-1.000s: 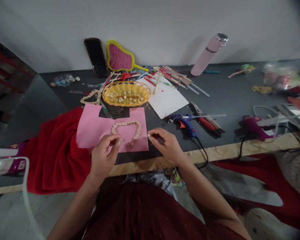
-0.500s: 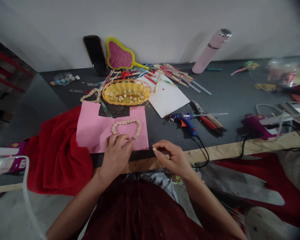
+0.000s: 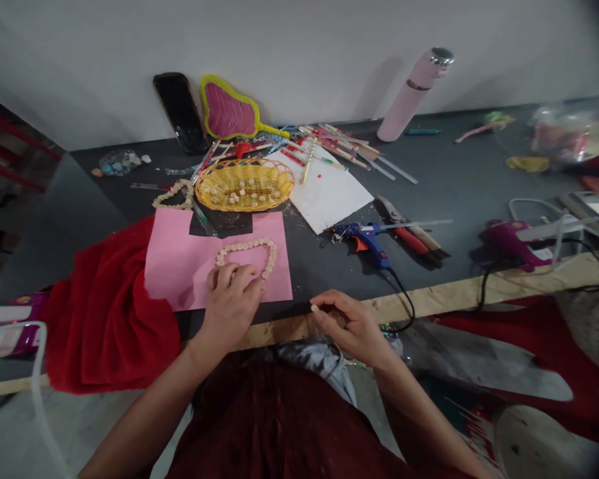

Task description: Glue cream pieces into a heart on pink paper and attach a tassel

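A curved loop of small cream pieces (image 3: 249, 245) lies on a sheet of pink paper (image 3: 174, 259). My left hand (image 3: 232, 296) rests over the loop's lower left part, fingers bent down onto it and the thumb by its right end. The covered part of the loop is hidden. To the right, just past the paper's corner, my right hand (image 3: 347, 322) pinches a small cream piece (image 3: 314, 308) between thumb and forefinger. More such pieces lie in a yellow woven basket (image 3: 204, 189) behind the paper.
A blue glue gun (image 3: 374, 246) and red-handled pliers (image 3: 414, 243) lie right of the white sheet (image 3: 329, 199). A red cloth (image 3: 114, 319) lies at left. Behind stand a phone (image 3: 180, 110), a yellow-edged pink fan (image 3: 229, 110) and a pink bottle (image 3: 412, 96).
My right hand has moved slightly right and down, still pinching the small cream piece. My left hand stays on the loop. The whole view has shifted a little.
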A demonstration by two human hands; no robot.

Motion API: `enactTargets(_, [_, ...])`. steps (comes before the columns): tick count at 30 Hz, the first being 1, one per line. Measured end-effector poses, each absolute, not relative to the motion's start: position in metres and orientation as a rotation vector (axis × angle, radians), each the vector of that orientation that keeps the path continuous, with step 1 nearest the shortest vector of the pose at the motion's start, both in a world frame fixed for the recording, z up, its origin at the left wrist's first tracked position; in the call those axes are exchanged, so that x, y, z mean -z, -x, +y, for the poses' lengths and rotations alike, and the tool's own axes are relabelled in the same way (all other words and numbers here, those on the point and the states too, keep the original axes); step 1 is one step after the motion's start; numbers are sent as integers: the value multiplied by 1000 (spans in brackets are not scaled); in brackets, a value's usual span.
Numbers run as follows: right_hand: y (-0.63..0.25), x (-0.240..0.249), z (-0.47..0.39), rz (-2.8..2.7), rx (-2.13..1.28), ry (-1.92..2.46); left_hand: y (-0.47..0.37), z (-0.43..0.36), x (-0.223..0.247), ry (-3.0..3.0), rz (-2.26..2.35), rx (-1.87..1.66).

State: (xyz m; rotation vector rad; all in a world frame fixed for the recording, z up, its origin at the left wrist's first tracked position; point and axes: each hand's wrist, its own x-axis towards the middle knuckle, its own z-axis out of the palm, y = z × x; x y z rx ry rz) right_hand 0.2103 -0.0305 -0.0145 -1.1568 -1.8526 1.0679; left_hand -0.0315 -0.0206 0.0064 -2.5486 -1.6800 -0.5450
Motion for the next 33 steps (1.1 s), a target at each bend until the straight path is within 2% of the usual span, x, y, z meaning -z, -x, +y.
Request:
enactTargets(6, [-206,7,-27,-1722,-1184,1185,51,31,-40,2298,-1861,952])
enactTargets(11, [-191,5,-24,-1582,-1218,1168,60,83,-54,2352,-1852,984])
enactTargets(17, [-183,-1,-15,-1862,-717,1060,16,24,-37,3109,-2016,1091])
enactTargets(20, [-180,-4,-16,-1920,-593,976,1,-5,-28,3203,-2319,1451])
enactTargets(24, [-190,3,-19,-1988,-683,940,-5,-15,-28,3063,-2559,1850])
enactTargets(27, [-222,12,-8,-2032,-649,1150,0,-19,-33,3010,-2589,1850])
enactTargets(31, [-274,19,23,-1909,-182,1659,17,-32,-33,2967,-2597,1724])
enactTargets(33, [-290,20,39,-1916,-94,1865,25,-40,-30,2901,-2654,1753])
